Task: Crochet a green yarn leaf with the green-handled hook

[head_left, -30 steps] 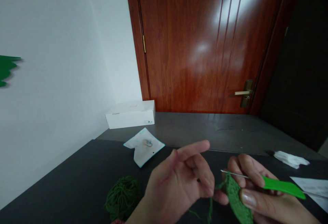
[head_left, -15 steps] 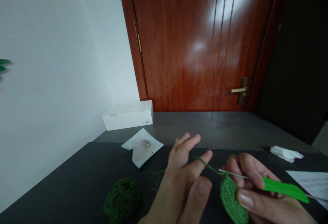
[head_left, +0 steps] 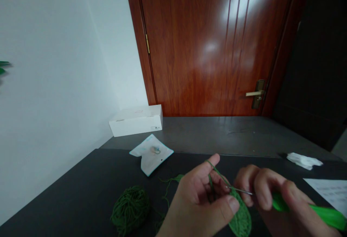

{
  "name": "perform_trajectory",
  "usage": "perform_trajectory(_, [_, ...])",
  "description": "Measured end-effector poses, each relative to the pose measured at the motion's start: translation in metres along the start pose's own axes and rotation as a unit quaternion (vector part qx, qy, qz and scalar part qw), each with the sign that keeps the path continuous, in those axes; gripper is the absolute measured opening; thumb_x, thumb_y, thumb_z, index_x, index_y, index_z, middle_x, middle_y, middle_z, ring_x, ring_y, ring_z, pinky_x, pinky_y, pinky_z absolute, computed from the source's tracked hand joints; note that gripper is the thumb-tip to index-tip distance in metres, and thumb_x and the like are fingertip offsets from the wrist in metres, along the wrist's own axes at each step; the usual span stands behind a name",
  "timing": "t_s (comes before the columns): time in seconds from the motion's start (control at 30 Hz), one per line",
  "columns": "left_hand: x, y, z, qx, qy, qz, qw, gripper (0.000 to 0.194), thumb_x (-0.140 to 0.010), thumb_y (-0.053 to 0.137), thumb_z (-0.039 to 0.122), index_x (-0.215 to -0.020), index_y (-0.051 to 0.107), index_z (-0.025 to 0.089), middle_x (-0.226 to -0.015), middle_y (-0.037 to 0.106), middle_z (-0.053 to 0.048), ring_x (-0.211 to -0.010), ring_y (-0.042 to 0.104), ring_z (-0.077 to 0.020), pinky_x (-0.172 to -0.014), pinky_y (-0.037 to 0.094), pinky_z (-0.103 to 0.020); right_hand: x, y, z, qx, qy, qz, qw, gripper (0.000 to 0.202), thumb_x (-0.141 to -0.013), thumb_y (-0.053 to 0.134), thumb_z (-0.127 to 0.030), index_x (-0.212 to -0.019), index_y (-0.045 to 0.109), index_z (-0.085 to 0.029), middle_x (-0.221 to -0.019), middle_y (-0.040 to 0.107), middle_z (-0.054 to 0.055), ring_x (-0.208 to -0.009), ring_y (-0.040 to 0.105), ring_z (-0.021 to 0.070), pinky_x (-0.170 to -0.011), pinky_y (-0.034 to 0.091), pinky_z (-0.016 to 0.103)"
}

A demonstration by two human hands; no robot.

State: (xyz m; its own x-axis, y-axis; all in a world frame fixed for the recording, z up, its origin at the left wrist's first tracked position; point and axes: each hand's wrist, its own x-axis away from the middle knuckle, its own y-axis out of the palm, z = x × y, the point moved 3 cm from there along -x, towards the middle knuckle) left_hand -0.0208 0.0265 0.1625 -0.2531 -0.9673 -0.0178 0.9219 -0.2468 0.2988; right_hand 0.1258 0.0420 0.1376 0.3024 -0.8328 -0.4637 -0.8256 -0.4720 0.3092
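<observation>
My left hand (head_left: pixel 200 197) pinches the top edge of a green crocheted piece (head_left: pixel 240 217) between thumb and fingers. A strand of green yarn (head_left: pixel 217 171) loops over its raised index finger and runs down to the piece. My right hand (head_left: pixel 273 193) is closed round the bright green handle of a crochet hook (head_left: pixel 325 216). The hook's metal tip lies at the top of the piece, close to my left fingertips. A ball of green yarn (head_left: pixel 130 210) rests on the dark table to the left, with loose strands between it and my left wrist.
Behind the hands lies a white plastic packet (head_left: pixel 154 157) on the table (head_left: pixel 81 186). A white box (head_left: pixel 137 123) stands by the wall. Crumpled white tissue (head_left: pixel 303 161) and a printed sheet (head_left: pixel 329 193) are at the right. A wooden door (head_left: pixel 203 67) rises beyond.
My left hand has closed from spread fingers and now grips the crocheted piece. My right hand has let go of the piece and shifted its hold back on the hook's handle.
</observation>
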Motion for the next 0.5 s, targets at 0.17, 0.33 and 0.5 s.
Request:
perform_trajectory(0.17, [-0.005, 0.005, -0.006, -0.024, -0.091, -0.039, 0.995, 0.085, -0.060, 0.070, 0.010, -0.139, 0.039, 0.010, -0.078, 0.055, 0.002, -0.067, 0.050, -0.0091, -0.064, 0.038, -0.023, -0.001, 0.001, 0.002, 0.004, -0.023, 0.011, 1.000, 0.041, -0.091, 0.047, -0.052, -0.067, 0.064, -0.024, -0.065, 0.051, 0.000, -0.064, 0.047, 0.0185, -0.063, 0.041, 0.032])
perform_trajectory(0.33, [-0.006, 0.010, -0.003, -0.053, -0.117, -0.052, 0.990, 0.078, -0.057, 0.065, 0.009, -0.133, 0.047, 0.009, -0.072, 0.053, 0.005, -0.063, 0.048, -0.0073, -0.062, 0.035, -0.023, -0.011, 0.005, 0.002, -0.134, 0.144, 0.015, 0.980, 0.053, -0.096, 0.036, -0.047, -0.052, 0.051, -0.022, -0.052, 0.041, -0.002, -0.052, 0.036, 0.0158, -0.060, 0.041, 0.032])
perform_trajectory(0.5, [-0.003, 0.011, -0.001, -0.081, -0.158, -0.077, 0.981, 0.058, -0.054, 0.065, 0.007, -0.112, 0.061, 0.010, -0.067, 0.052, 0.006, -0.059, 0.045, -0.0065, -0.059, 0.033, -0.022, -0.012, -0.003, -0.003, -0.100, 0.157, 0.000, 0.983, 0.056, -0.097, 0.035, -0.046, -0.049, 0.049, -0.022, -0.048, 0.041, -0.002, -0.050, 0.035, 0.0157, -0.060, 0.038, 0.033])
